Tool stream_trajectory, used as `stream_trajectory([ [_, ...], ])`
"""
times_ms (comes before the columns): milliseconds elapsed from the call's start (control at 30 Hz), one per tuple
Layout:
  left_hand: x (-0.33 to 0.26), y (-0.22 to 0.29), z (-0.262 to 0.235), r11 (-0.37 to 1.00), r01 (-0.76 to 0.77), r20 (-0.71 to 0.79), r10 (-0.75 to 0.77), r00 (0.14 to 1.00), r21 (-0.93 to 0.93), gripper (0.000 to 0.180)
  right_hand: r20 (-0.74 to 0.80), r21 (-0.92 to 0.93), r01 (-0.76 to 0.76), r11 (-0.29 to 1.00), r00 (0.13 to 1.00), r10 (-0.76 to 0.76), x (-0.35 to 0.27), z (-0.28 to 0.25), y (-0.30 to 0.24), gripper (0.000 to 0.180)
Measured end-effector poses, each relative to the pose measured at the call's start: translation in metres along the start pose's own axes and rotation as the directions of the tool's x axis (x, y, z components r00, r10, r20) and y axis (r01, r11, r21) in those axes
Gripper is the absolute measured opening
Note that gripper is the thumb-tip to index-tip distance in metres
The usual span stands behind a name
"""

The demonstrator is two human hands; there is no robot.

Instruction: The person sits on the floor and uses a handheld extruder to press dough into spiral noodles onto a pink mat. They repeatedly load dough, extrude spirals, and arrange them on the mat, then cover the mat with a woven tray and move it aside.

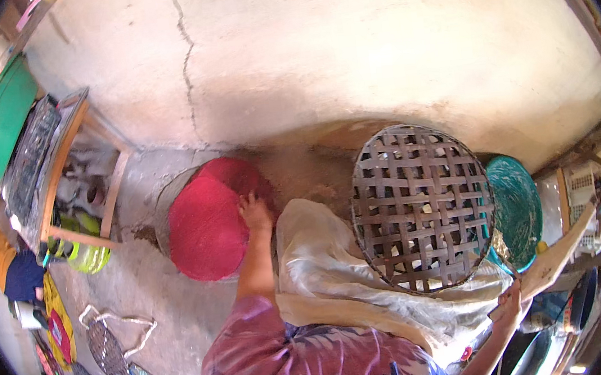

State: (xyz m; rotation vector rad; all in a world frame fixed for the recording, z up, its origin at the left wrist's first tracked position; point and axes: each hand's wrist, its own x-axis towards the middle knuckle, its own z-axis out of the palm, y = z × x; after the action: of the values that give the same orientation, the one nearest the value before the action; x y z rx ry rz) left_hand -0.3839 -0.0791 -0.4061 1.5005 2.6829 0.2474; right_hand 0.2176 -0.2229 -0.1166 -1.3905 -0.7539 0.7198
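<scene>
A wooden plank (564, 252) is gripped at its near end by the right hand (509, 306), fingers closed around it; a slip could be caused by its tilt. Farther off, the left hand (254, 212) is laid spread against a red mesh basket (207, 229), which could be tipped against the wall (345, 46).

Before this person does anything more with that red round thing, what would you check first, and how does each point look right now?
1. Left hand on the red round lid: ok, resting on its edge.
2. Firm grip on the lid: cannot tell.
3. Right hand occupied: ok, at the edge of a wooden board.
4. Woven basket steady: ok, leaning on the pale cloth.
5. What the lid covers: cannot tell.
</scene>
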Motion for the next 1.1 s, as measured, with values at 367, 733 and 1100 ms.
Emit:
stream_trajectory([
  [367, 0.025, -0.054, -0.198, 0.780, -0.220, -0.393, -0.036, 0.919, -0.586, 0.019, 0.036, 0.130, 0.023, 0.991, 0.999, -0.028, 0.017, 0.033, -0.018, 0.024],
  [733, -0.049, 0.184, -0.400, 0.213, -0.493, -0.413, 0.331, 0.849, -0.843, 0.028, -0.090, 0.190, -0.009, 0.982, 0.996, 0.027, 0.013, -0.019, -0.006, 0.033],
  [1100, -0.028, 0.270, -0.343, -0.079, -0.315, -0.321, 0.386, 0.865, -0.946, 0.046, -0.231, 0.152, -0.058, 0.987, 0.969, 0.092, -0.017, -0.064, 0.011, 0.034],
])
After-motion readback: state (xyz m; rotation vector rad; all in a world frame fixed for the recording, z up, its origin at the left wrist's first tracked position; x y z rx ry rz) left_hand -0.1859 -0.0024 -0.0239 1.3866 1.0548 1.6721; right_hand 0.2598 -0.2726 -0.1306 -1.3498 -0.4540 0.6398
